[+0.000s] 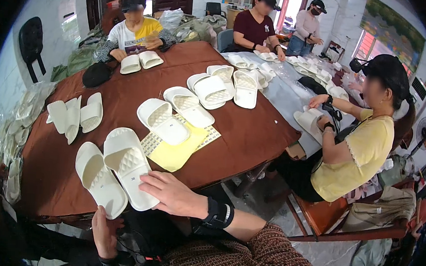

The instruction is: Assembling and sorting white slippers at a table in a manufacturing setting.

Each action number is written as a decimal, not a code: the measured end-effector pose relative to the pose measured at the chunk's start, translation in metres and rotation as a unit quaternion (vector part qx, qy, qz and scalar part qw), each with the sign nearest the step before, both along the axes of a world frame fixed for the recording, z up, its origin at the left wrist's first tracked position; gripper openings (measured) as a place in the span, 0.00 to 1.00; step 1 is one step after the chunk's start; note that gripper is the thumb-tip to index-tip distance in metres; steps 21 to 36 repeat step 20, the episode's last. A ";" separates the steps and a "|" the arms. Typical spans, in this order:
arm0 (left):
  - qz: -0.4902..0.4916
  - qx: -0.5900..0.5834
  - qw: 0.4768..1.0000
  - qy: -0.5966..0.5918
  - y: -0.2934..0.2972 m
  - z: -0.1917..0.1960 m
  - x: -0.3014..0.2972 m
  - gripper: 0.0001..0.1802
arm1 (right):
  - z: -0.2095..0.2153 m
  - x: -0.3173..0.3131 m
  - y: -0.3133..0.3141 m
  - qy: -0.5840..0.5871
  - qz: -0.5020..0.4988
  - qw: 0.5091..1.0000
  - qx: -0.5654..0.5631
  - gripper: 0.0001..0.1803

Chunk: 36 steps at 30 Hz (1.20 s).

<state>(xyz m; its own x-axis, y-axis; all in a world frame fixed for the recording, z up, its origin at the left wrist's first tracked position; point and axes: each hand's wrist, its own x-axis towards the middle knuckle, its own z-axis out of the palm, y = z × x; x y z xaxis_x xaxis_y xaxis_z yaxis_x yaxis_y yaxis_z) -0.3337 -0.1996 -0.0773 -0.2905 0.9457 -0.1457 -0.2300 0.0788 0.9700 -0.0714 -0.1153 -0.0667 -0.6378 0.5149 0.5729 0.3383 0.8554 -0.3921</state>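
Note:
Two white slide slippers with quilted insoles lie side by side at the near edge of the brown-covered table (42,170). My right hand (171,194) grips the heel of the right slipper (127,164), its fingers resting over the insole. At the heel of the left slipper (98,179), my left hand (104,234) has its fingertips on the edge; part of that hand is in shadow. Just beyond them, another white slipper (162,122) sits partly on a yellow sheet (174,155) and a printed sticker sheet (207,137).
More white slippers (211,91) run across the table, with a group (73,116) at the left. A black cap (97,75) lies near a person (153,30) across the table. Another person (355,148) handles slippers at the right. Plastic bags (18,134) line the left side.

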 end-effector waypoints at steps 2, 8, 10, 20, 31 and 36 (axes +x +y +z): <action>0.008 0.000 0.999 -0.031 0.005 0.000 0.006 0.19 | 0.001 -0.001 -0.001 0.001 -0.001 1.000 -0.002 0.36; 0.029 0.016 0.996 -0.087 0.004 -0.005 0.004 0.17 | 0.003 0.012 -0.014 0.050 0.003 0.996 -0.068 0.30; 0.031 0.029 0.994 -0.100 -0.001 -0.006 0.002 0.17 | 0.000 0.016 -0.019 0.080 0.000 0.993 -0.083 0.28; 0.063 0.055 0.994 -0.071 -0.016 -0.006 0.005 0.19 | -0.016 0.017 -0.037 0.222 -0.019 0.788 -0.575 0.14; 0.063 0.055 0.994 -0.071 -0.016 -0.006 0.005 0.19 | -0.016 0.017 -0.037 0.222 -0.019 0.788 -0.575 0.14; 0.063 0.055 0.994 -0.071 -0.016 -0.006 0.005 0.19 | -0.016 0.017 -0.037 0.222 -0.019 0.788 -0.575 0.14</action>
